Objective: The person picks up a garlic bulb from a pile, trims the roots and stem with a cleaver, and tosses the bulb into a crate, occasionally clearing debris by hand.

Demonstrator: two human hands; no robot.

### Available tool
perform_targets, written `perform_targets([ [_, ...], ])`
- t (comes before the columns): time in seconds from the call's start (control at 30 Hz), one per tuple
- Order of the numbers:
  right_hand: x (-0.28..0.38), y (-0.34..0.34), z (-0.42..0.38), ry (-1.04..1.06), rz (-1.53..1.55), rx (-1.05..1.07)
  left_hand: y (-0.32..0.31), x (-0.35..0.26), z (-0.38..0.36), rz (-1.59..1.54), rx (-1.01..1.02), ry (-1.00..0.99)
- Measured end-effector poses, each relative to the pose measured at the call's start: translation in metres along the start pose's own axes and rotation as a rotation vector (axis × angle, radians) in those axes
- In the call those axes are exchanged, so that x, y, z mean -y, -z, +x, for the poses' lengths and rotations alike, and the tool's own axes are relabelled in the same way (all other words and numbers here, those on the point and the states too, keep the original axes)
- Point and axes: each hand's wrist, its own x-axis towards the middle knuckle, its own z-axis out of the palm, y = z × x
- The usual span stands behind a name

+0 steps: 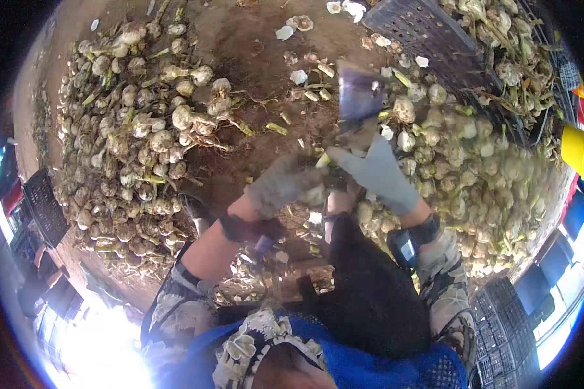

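Observation:
My left hand (280, 186), in a grey work glove, is closed around what looks like a garlic bulb. Its cut green stem (323, 159) pokes out between my hands, while motion blur hides most of the bulb. My gloved right hand (384, 174) is beside it, closed on a broad-bladed knife (361, 95) whose wide, dark, shiny blade points away from me. The knife's grip is mostly hidden by the glove. Close to my right hand lies a large heap of garlic bulbs (480, 175). Another garlic pile (133, 142) spreads out on the left.
A dark plastic crate (425, 35) stands tipped at the upper right, with stemmed garlic (516, 58) behind it. Cut stem pieces (276, 128) and white peelings (298, 76) litter the dirt floor (253, 58). More black crates (45, 206) (507, 330) stand at both sides.

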Motion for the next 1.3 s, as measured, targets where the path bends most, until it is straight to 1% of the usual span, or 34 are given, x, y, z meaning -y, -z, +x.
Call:
perform_targets([
  [0.03, 0.006, -0.006, -0.002, -0.053, -0.191, -0.119, -0.003, -0.003, 0.005, 0.183, -0.07, -0.015],
  [0.13, -0.017, -0.011, -0.01, 0.181, -0.353, -0.294, 0.013, 0.023, 0.019, 0.547, -0.184, -0.383],
  [0.17, -0.035, -0.009, -0.012, 0.199, -0.6, -0.134, 0.018, 0.038, 0.026, 0.73, -0.274, -0.649],
  [0.23, -0.075, 0.0, -0.014, 0.246, -1.086, 0.197, 0.002, 0.002, 0.015, 0.336, -0.121, -0.338],
  [0.27, -0.083, 0.003, -0.01, 0.315, -1.139, 0.269, -0.006, -0.016, 0.008, 0.15, -0.096, -0.179],
  [0.3, -0.091, 0.002, -0.009, 0.387, -1.19, 0.346, -0.014, -0.022, 0.012, 0.507, -0.019, -0.175],
  [0.33, -0.094, -0.004, -0.015, 0.449, -1.238, 0.432, -0.033, -0.02, 0.011, 0.458, 0.055, -0.334],
  [0.37, -0.081, -0.009, -0.015, 0.416, -0.739, 0.183, -0.064, -0.019, 0.01, 0.32, 0.116, -0.576],
  [0.4, -0.068, -0.015, -0.016, 0.504, -0.212, -0.019, -0.087, -0.02, 0.01, 0.248, 0.152, -0.792],
  [0.43, -0.066, -0.011, -0.015, 0.408, -0.267, 0.007, -0.09, -0.026, 0.007, 0.313, 0.14, -0.867],
  [0.5, -0.068, -0.003, -0.015, 0.208, -0.367, 0.055, -0.055, -0.036, -0.002, 0.751, 0.089, -0.783],
  [0.57, -0.065, 0.002, -0.012, 0.043, -0.444, 0.107, -0.016, -0.02, 0.017, 0.332, -0.094, -0.743],
  [0.6, -0.062, 0.003, -0.01, -0.022, -0.477, 0.137, 0.012, -0.028, 0.02, 0.849, -0.51, -0.881],
  [0.63, -0.055, 0.003, -0.009, -0.06, -0.49, 0.177, 0.04, -0.036, 0.024, 1.307, -1.048, -0.832],
  [0.67, -0.055, 0.001, -0.01, -0.064, -0.493, 0.193, 0.075, -0.022, 0.025, 1.697, -1.181, -0.348],
  [0.7, -0.056, 0.0, -0.011, -0.068, -0.496, 0.209, 0.1, -0.008, 0.024, 1.683, -1.232, -0.146],
  [0.73, -0.056, -0.002, -0.012, -0.072, -0.5, 0.225, 0.108, -0.014, 0.021, 1.611, -1.209, 0.22],
  [0.8, -0.05, -0.005, -0.011, -0.079, -0.519, 0.224, 0.13, -0.001, 0.03, 1.56, -1.097, 0.411],
  [0.87, -0.041, -0.007, -0.009, -0.067, -0.52, 0.225, 0.123, -0.014, 0.024, 1.542, -1.031, 0.359],
  [0.9, -0.044, -0.007, -0.01, -0.015, -0.531, 0.193, 0.119, -0.018, 0.023, 1.534, -0.991, 0.33],
  [0.93, -0.047, -0.007, -0.01, 0.037, -0.544, 0.16, 0.116, -0.012, 0.022, 1.549, -1.021, 0.173],
  [1.0, -0.068, -0.011, -0.009, 0.235, -0.595, 0.032, 0.115, 0.011, 0.025, 1.565, -1.066, -0.147],
  [1.03, -0.057, -0.013, -0.01, 0.172, -0.6, 0.015, 0.111, 0.026, 0.029, 1.278, -0.971, -0.307],
  [1.07, -0.046, -0.014, -0.011, 0.11, -0.604, -0.002, 0.101, 0.029, 0.028, 0.986, -0.864, -0.444],
  [1.1, -0.03, -0.016, -0.008, 0.087, -0.582, -0.023, 0.082, 0.035, 0.025, 0.563, -0.671, -0.492],
  [1.13, -0.017, -0.018, -0.004, 0.064, -0.559, -0.045, 0.062, 0.029, 0.022, 0.217, -0.497, -0.537],
  [1.17, -0.009, -0.019, -0.004, 0.143, -0.664, -0.069, 0.043, 0.022, 0.018, -0.134, -0.337, -0.545],
  [1.2, -0.006, -0.02, -0.003, 0.198, -0.704, -0.059, 0.029, 0.017, 0.016, -0.412, -0.206, -0.564],
  [1.27, -0.003, -0.02, -0.003, 0.31, -0.779, -0.038, 0.017, 0.012, 0.011, -0.555, -0.074, -0.518],
  [1.3, -0.004, -0.022, -0.006, 0.377, -0.831, -0.062, 0.015, 0.012, 0.008, -0.421, -0.077, -0.465],
])
